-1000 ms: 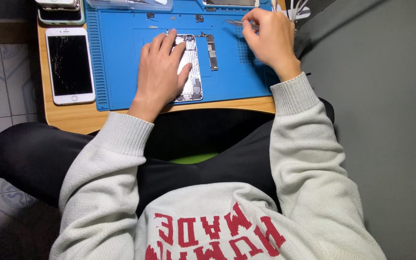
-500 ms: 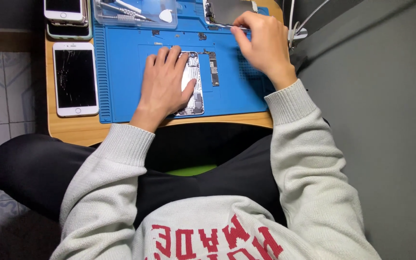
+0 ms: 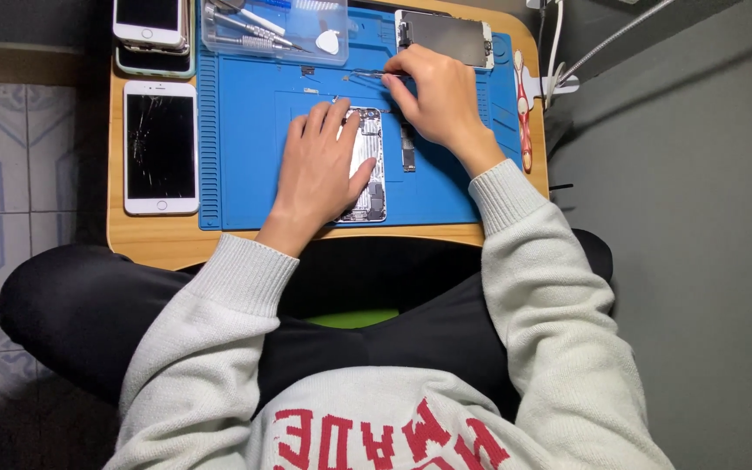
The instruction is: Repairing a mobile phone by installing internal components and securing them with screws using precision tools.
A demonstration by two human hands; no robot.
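While the left hand (image 3: 319, 170) is lying flat on the opened phone (image 3: 367, 165) at the mat's (image 3: 245, 157) centre, pinning it steady, the right hand (image 3: 435, 97) is pinching tweezers (image 3: 367, 75) at its one o'clock; a cracked phone (image 3: 160, 146) is lying aside at nine o'clock

The left hand (image 3: 319, 170) lies flat on an opened phone (image 3: 369, 165) on the blue mat (image 3: 245, 157). The right hand (image 3: 435, 96) pinches tweezers (image 3: 367, 75) just beyond it. A cracked white phone (image 3: 161, 147) lies left on the surface (image 3: 150, 239).
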